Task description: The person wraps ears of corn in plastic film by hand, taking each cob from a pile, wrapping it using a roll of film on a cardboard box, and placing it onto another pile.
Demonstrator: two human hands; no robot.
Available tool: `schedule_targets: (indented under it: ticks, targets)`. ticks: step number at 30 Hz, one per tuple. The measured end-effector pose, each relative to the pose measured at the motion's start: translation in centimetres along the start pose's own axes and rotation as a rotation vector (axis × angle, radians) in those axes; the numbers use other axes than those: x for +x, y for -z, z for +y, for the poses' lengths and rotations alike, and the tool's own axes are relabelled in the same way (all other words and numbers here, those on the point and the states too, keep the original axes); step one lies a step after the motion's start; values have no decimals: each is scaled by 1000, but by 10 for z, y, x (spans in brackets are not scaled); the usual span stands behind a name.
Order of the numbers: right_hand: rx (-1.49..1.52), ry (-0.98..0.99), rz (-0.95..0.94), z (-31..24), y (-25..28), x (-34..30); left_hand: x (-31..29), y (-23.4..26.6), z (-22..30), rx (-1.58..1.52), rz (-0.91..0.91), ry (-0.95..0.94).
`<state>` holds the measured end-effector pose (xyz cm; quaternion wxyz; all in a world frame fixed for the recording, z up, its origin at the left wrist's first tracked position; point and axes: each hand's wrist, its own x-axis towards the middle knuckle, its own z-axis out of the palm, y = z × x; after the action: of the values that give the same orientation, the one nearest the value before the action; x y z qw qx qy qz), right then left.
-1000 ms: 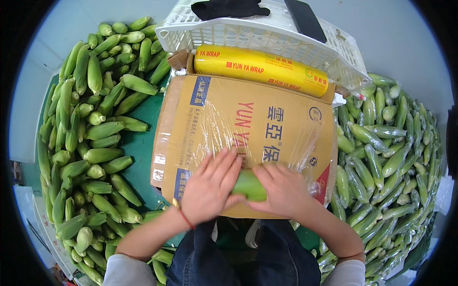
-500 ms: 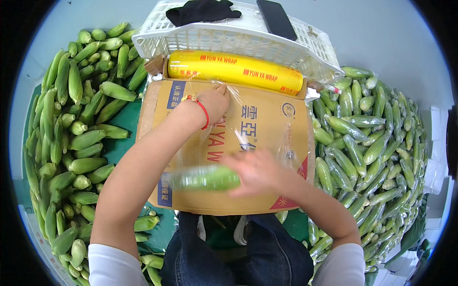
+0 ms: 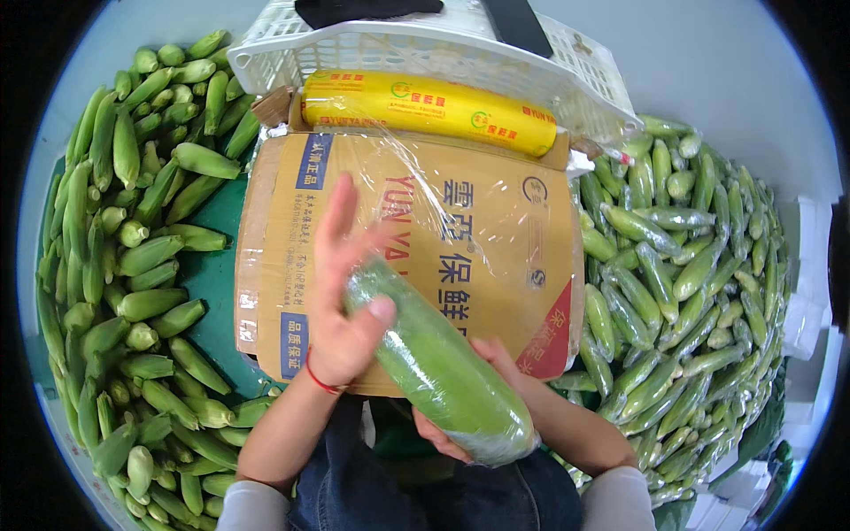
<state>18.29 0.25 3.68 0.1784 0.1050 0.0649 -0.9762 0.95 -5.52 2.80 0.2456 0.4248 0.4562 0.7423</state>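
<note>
An ear of green corn in clear plastic wrap [image 3: 443, 367] is raised above the near edge of the cardboard box, slanting from upper left to lower right. Its lower end rests in my right hand [image 3: 496, 363], whose fingers curl beneath it and are partly hidden. At the upper end is my left hand [image 3: 350, 292], with a red cord on its wrist. Its fingers are stretched apart and slightly blurred, and the thumb lies against the wrap. A yellow roll of cling film [image 3: 425, 111] sits along the far side of the box [image 3: 425, 203], film trailing over the box top.
Unwrapped ears of corn [image 3: 133, 283] are heaped on the left, some on a green surface [image 3: 208, 283]. Many film-wrapped ears [image 3: 699, 265] pile up at right. Behind the roll stands a white plastic basket [image 3: 425, 49] bearing a black glove [image 3: 363, 11] and a dark phone [image 3: 516, 26].
The wrapped corn has moved from above the box toward me and tilted. My left hand has left the film near the roll and come to the corn's upper end.
</note>
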Motion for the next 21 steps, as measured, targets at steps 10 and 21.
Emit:
schedule_targets:
  ticks: [10,21]
  targets:
    - [-703,212,711,-23,-3,-28,-18,49,-23,94,444,338]
    - [-1577,1548,702,-72,-4,-16,-75,31,17,-80,157,1372]
